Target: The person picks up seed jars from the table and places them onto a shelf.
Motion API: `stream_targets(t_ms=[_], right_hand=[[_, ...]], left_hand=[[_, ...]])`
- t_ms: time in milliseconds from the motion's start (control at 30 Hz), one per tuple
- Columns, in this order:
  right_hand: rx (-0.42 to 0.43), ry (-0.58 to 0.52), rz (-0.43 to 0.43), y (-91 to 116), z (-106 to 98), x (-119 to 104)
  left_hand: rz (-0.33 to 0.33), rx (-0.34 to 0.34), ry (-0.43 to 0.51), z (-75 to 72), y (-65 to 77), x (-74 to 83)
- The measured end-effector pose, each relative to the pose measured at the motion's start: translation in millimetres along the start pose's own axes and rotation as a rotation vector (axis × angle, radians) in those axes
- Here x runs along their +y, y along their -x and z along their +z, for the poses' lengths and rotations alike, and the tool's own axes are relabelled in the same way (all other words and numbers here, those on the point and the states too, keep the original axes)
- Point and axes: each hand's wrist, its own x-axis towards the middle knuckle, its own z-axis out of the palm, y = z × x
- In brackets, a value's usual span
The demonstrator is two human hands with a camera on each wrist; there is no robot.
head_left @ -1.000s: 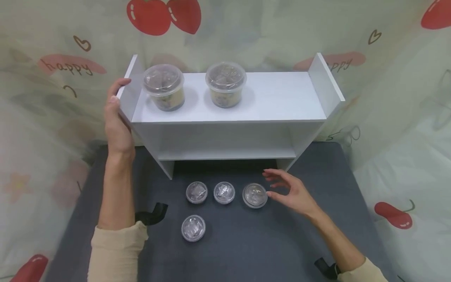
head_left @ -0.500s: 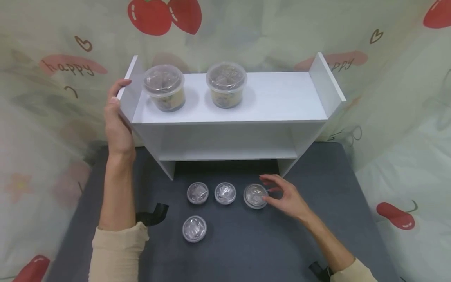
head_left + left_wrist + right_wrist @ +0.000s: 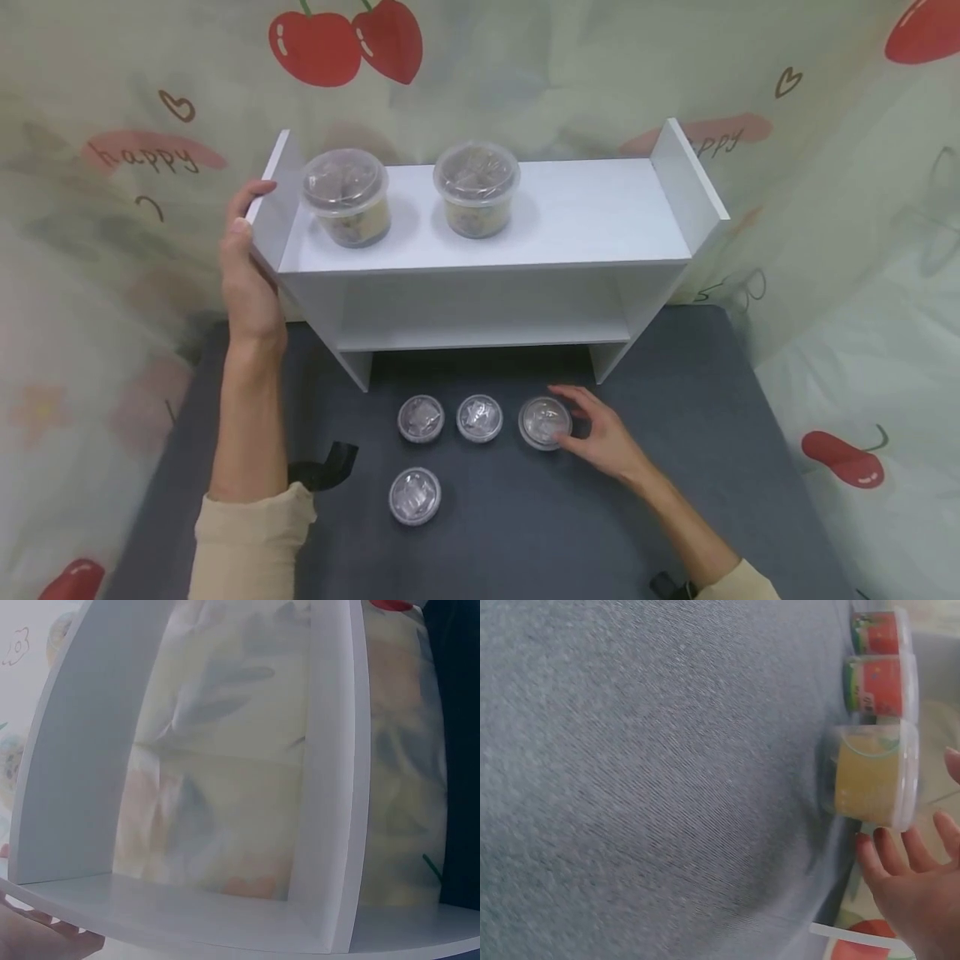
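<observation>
A white two-tier shelf [image 3: 570, 208] stands on the dark grey cloth. My left hand [image 3: 253, 275] grips the upper edge of its left side panel, thumb in front; in the left wrist view the fingertips [image 3: 75, 941] show at the panel. My right hand [image 3: 600, 437] is at the rightmost small lidded tub [image 3: 545, 422], fingers spread and slightly bent, thumb by the lid's near right edge. In the right wrist view this tub [image 3: 870, 776] has yellowish contents, and the thumb and fingers appear just off its lid.
Two larger clear lidded tubs [image 3: 345, 196] [image 3: 477, 190] sit on the top shelf. Three more small tubs [image 3: 421, 418] [image 3: 480, 418] [image 3: 415, 496] are on the cloth to the left, two in line with the rightmost. A printed curtain [image 3: 525, 75] hangs behind and at both sides.
My right hand has moved left and down until its fingers are around the rightmost small tub. The left hand keeps its grip on the shelf. The head view has tilted slightly.
</observation>
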Motion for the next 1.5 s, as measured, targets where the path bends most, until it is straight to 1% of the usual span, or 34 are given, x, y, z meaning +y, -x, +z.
stream_targets(t_ms=[100,267,367,433,533,667,767,900,1200,1367,1500], right_hand=[[-0.009,-0.014,0.031,2,2,5],[-0.01,-0.046,0.089,6,8,9],[-0.004,-0.061,0.109,8,14,12],[0.001,-0.066,0.12,9,18,14],[0.026,-0.053,0.145,11,24,16],[0.064,0.006,0.208,14,31,17],[0.085,0.028,0.248,16,35,17],[0.102,0.015,0.256,18,38,19],[0.109,0.037,0.253,20,37,20],[0.112,0.024,0.255,20,36,22],[0.099,-0.015,0.249,18,34,21]], left_hand=[[0.002,0.002,0.007,0.7,-0.8,0.2],[0.001,-0.003,-0.024,1.8,-2.2,0.1],[0.003,-0.01,-0.046,1.9,-2.4,0.0],[0.0,-0.009,-0.041,1.8,-2.6,0.0],[-0.003,-0.008,-0.042,1.0,-2.4,-0.2],[-0.008,-0.007,-0.045,-0.3,-1.6,-0.8],[-0.009,-0.014,-0.047,-0.8,-0.9,-1.5],[-0.012,-0.021,-0.038,-1.3,-0.3,-1.7],[-0.025,-0.026,0.029,-2.4,0.4,1.0],[-0.022,-0.024,0.02,-1.8,0.4,0.9],[-0.027,-0.019,0.009,-1.7,0.2,0.9]])
